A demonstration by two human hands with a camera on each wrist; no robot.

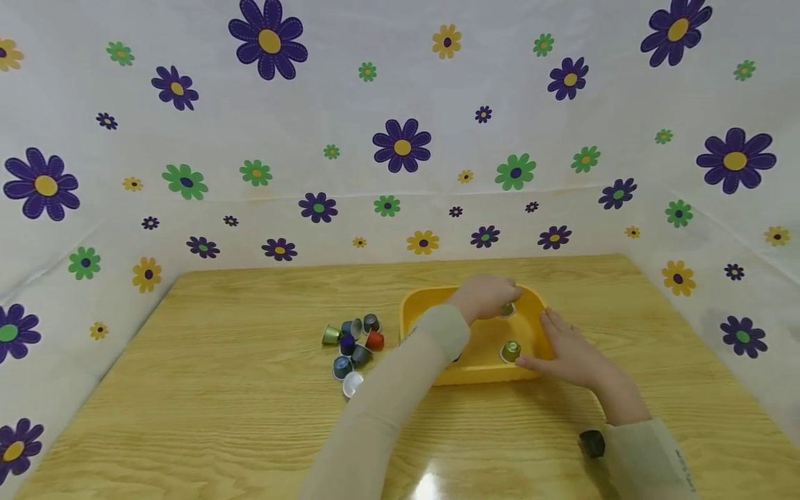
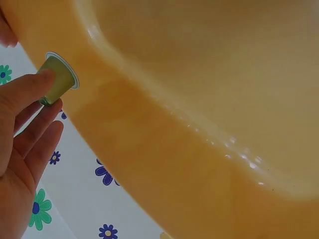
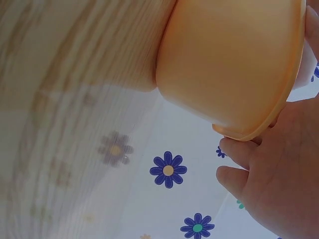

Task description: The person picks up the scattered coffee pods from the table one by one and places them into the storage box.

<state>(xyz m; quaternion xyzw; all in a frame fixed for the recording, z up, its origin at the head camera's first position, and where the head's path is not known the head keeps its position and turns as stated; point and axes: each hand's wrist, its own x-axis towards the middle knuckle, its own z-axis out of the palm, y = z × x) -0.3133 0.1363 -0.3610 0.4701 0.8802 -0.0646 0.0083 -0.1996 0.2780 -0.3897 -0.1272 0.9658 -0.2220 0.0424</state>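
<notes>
In the head view, a yellow basin (image 1: 481,376) stands on the wooden table. My left hand (image 1: 486,295) reaches across it to the far right corner. Thumb and fingertips pinch a green coffee capsule (image 2: 60,79), seen in the left wrist view close to the basin wall. My right hand (image 1: 578,354) holds the basin's right front corner, its fingers along the right rim and its thumb at the front rim. Near that thumb, a gold-green capsule (image 1: 510,351) sits inside the basin. The right wrist view shows the right hand's fingers (image 3: 237,152) against the rim.
Left of the basin lies a loose cluster of capsules, among them a light green one (image 1: 331,335), a red one (image 1: 375,339) and a white one (image 1: 353,383). A black capsule (image 1: 592,443) lies beside the right sleeve. A flowered cloth (image 1: 400,90) hangs behind the table.
</notes>
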